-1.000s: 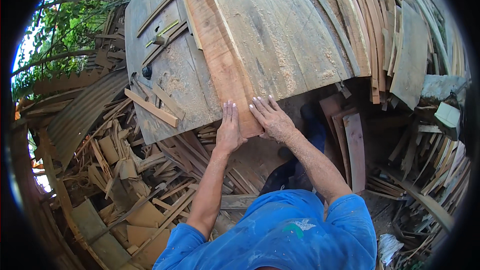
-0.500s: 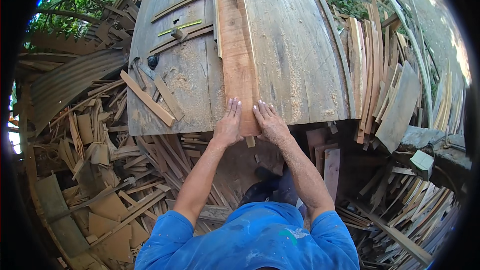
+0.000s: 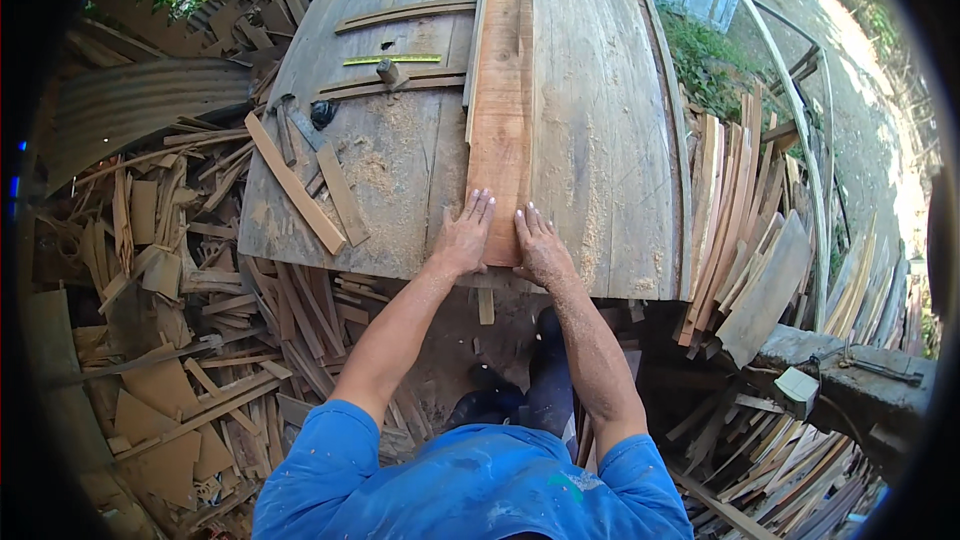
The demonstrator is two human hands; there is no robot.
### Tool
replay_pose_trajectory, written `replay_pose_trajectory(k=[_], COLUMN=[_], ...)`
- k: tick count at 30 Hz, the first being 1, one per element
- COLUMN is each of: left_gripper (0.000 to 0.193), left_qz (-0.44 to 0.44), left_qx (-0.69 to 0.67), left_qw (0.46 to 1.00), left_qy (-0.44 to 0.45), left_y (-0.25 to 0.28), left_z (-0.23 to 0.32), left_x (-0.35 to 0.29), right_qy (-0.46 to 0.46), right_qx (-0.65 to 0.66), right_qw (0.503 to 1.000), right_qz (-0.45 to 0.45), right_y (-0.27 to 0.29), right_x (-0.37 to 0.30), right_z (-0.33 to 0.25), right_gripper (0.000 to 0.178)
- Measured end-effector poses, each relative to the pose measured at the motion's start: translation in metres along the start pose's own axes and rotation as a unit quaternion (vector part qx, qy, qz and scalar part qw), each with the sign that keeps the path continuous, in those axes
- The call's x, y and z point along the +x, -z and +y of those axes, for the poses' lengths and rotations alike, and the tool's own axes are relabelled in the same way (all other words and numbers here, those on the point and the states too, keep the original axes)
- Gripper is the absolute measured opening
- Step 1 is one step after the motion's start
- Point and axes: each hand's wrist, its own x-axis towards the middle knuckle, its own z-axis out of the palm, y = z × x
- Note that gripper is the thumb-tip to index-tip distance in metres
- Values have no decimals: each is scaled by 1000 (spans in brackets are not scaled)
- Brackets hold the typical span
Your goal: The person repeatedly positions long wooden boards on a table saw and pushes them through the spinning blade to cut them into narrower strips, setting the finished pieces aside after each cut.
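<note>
Two bare hands lie on the near end of one reddish board [image 3: 502, 110] in the head view, one at either side. The board rests lengthwise on the wooden tabletop [image 3: 630, 190], pointing away from the person, its near end close to the front edge. The left hand [image 3: 464, 240] touches the board's left side, fingers straight and together; its grip is wide, laid flat rather than curled round the wood. The right hand [image 3: 543, 248] presses the right side likewise, its grip also wide, fingers pointing forward. Sawdust speckles the right forearm [image 3: 595, 355].

A narrow strip [image 3: 479, 50] runs just beside the board's left edge. Near the board's far end is a thin dark line [image 3: 519, 22]; whether slit or blade, I cannot tell.

Left of the strip lie two laths [image 3: 405, 15], with a yellow rule [image 3: 392, 59] between them and a stub [image 3: 390, 73] by the nearer one. Closer in sit a small black thing [image 3: 322, 113] and two offcuts [image 3: 296, 186], slanting near the left front corner. Sawdust [image 3: 375, 165] is scattered on both sides of the board. Scrap wood [image 3: 160, 240] heaps up at left; planks [image 3: 722, 210] lean at right.
</note>
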Motion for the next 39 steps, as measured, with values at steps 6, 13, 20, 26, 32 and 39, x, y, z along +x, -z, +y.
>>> replay_pose_trajectory(k=[6,13,20,26,32,39], left_gripper=[138,138,59,55,67,69], left_qz=[-12,-2,97,115,115,122], left_qx=[55,87,160,155,140,136], left_qw=[998,996,982,981,983,983], left_qy=[-2,8,-6,-15,-7,8], left_y=[11,31,19,31,33,46], left_z=[-6,-8,-23,-33,-47,-57], left_x=[19,37,49,69,97,130], right_qy=[-42,-62,-66,-73,-60,-72], right_qx=[9,21,26,13,-10,-7], right_qw=[999,997,996,996,997,996], right_qz=[-24,-51,-52,-54,-42,-49], right_y=[11,26,35,46,53,66], right_x=[24,51,76,97,120,151], right_z=[2,9,19,32,40,54], right_gripper=[115,116,117,119,119,120])
